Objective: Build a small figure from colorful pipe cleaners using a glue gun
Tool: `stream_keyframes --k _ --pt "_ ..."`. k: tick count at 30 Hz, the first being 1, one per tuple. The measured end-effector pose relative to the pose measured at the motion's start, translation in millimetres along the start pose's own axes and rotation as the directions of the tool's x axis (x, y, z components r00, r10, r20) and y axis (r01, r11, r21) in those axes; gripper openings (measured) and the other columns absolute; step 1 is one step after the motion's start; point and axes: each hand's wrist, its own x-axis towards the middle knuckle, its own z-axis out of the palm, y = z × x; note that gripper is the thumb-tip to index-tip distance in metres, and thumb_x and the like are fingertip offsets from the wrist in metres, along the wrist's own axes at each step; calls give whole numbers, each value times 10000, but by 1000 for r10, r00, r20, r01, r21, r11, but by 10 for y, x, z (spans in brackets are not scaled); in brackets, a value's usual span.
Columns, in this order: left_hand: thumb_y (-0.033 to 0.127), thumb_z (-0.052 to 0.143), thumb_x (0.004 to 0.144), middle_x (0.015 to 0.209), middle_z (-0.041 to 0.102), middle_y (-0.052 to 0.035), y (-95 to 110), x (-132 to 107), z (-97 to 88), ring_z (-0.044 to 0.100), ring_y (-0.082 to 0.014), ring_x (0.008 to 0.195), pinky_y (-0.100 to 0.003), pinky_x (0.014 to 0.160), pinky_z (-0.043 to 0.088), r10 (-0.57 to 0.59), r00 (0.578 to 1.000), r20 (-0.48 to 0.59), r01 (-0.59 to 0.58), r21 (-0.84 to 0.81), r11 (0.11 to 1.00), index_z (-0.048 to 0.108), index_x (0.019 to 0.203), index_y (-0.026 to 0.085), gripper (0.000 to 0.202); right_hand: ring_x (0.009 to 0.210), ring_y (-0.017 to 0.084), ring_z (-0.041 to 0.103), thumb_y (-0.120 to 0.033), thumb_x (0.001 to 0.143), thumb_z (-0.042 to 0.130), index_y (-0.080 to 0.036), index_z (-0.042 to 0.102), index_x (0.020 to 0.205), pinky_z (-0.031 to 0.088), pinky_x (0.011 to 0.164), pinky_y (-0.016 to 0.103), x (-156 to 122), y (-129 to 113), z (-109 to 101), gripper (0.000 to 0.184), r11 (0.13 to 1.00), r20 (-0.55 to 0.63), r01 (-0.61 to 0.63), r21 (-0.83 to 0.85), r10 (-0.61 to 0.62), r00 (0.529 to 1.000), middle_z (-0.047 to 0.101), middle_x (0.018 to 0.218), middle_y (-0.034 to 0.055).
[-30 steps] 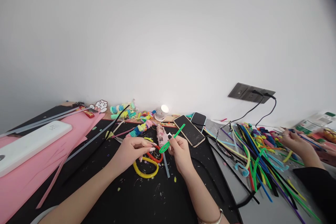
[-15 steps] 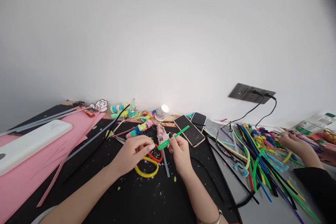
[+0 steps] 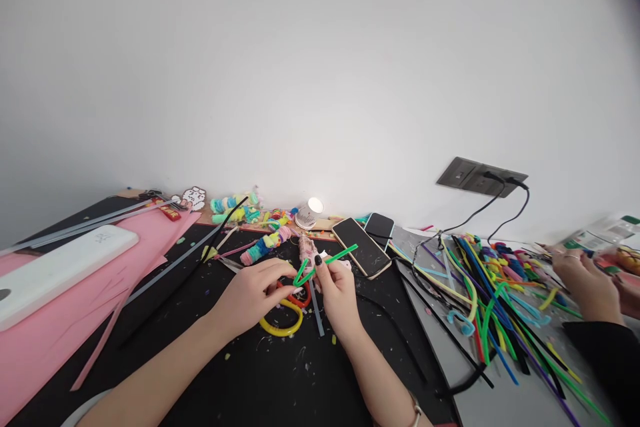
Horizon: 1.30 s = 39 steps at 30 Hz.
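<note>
Both my hands work a bright green pipe cleaner point(image 3: 324, 261) just above the black table point(image 3: 280, 380). My left hand point(image 3: 255, 292) pinches its bent lower end with closed fingers. My right hand point(image 3: 336, 290) grips it a little higher, and one free end sticks out up and to the right towards the phones. Under my hands lie a yellow ring point(image 3: 281, 325) and a red loop point(image 3: 295, 296). A pink glue gun point(image 3: 307, 251) lies just beyond my fingers.
Two phones point(image 3: 365, 243) lie behind my right hand. A big heap of coloured pipe cleaners point(image 3: 500, 307) covers the grey mat on the right, where another person's hands point(image 3: 585, 280) are busy. Pink paper point(image 3: 60, 327) and a white case point(image 3: 55, 270) lie left. Finished fuzzy pieces point(image 3: 240, 210) line the wall.
The green loop has been squeezed flat into a sharp fold. My left fingers have moved in onto its lower end. The other person's hand has drifted right.
</note>
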Motion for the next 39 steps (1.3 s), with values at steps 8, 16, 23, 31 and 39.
stream_keyframes --k 8,16,23,31,39 --pt "222 530 940 879 712 -32 22 10 -17 635 -114 677 -177 586 484 130 990 -49 -126 75 989 646 939 181 123 514 112 340 -488 909 498 -201 430 561 288 510 253 -7 -21 12 456 1000 15 0 4 0 1000 399 532 -39" --pt "188 522 943 885 744 -46 -15 14 4 697 -138 769 -192 708 542 214 970 -112 -201 116 973 673 967 165 154 526 116 363 -485 907 520 -187 496 609 299 521 253 20 72 -7 422 1000 49 -3 -7 3 999 425 553 -37" --pt "185 537 933 846 746 -38 -23 21 15 706 -141 768 -202 720 557 203 971 -126 -194 78 978 692 941 169 156 525 116 385 -477 903 529 -178 532 621 307 517 252 3 39 -9 410 1000 63 10 5 -10 998 455 560 -31" --pt "178 531 924 803 732 -40 7 31 17 686 -132 703 -198 659 554 176 977 -116 -175 25 984 697 913 170 167 523 120 381 -506 892 539 -189 519 608 310 516 254 13 5 -8 426 1000 65 -1 11 0 998 450 550 -31" --pt "155 524 920 824 730 -53 23 24 -2 679 -132 703 -198 654 546 169 984 -51 -169 6 986 701 923 155 177 500 109 313 -518 888 524 -206 449 598 257 491 248 42 45 -52 433 997 161 -54 51 45 986 378 541 -53"
